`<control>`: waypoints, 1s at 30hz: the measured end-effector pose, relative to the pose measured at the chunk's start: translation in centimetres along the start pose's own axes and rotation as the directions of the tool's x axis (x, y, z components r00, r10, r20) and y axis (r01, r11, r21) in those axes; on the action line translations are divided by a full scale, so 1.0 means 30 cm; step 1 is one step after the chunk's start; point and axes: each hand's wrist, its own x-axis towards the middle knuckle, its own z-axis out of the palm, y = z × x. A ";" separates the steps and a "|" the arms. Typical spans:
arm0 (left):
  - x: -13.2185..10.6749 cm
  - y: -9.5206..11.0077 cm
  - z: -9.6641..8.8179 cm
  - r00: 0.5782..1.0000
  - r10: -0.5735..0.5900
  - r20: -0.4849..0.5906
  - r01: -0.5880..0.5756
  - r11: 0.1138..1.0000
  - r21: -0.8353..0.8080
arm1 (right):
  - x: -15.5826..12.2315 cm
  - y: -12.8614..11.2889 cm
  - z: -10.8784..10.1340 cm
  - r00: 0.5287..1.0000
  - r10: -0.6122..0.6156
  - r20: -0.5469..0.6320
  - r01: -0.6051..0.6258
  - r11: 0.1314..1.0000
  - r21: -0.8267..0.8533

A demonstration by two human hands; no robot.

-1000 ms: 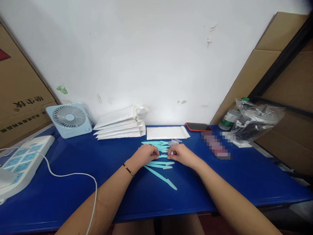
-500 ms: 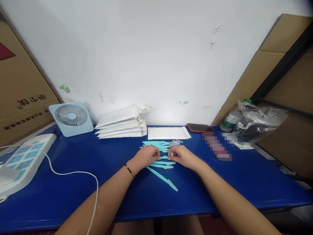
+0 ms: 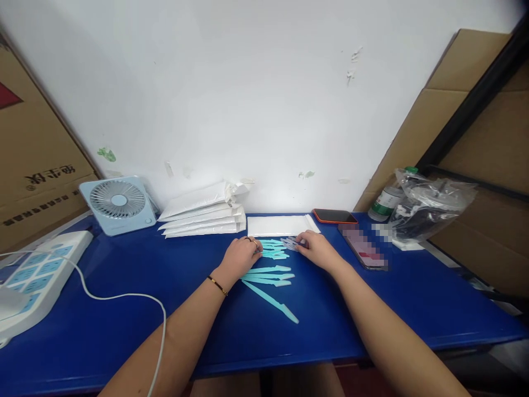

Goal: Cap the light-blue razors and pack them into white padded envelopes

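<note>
Turquoise eyebrow razors lie in two groups on the blue table. My left hand (image 3: 243,256) is closed at the left end of the upper row of razors (image 3: 273,249), its fingers pinching a turquoise razor there. Below it, several more razors (image 3: 270,275) fan out with their blade ends to the right, the lowest one (image 3: 270,299) slanting toward the front edge. My right hand (image 3: 317,250) is closed, its fingertips at a small pile of clear blade caps (image 3: 289,243); the fingers partly hide what they pinch.
Behind the razors lies a white padded mailer (image 3: 281,225); a stack of mailers (image 3: 202,212) stands left of it. A fan (image 3: 119,204), power strip (image 3: 45,275) and white cable (image 3: 124,296) are at left. Two phones (image 3: 334,216), a bottle (image 3: 386,203) and a plastic bag (image 3: 430,204) are at right.
My hands have moved apart and away from me: the left to the upper razor row, the right to the clear caps. The razor held between them has left that spot.
</note>
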 end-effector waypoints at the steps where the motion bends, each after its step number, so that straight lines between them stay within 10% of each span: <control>1: 0.001 0.000 0.001 1.000 -0.004 -0.001 0.004 1.000 -0.008 | -0.001 -0.005 0.004 1.000 -0.004 0.004 0.004 1.000 -0.005; 13: -0.010 0.003 -0.020 0.999 -0.048 -0.009 0.044 0.971 -0.236 | -0.026 0.015 -0.011 0.975 0.117 0.188 -0.133 0.988 0.080; 30: -0.010 0.009 -0.024 0.999 -0.037 -0.031 0.023 0.933 -0.358 | -0.043 -0.096 -0.006 0.996 -0.088 0.031 0.069 0.920 0.387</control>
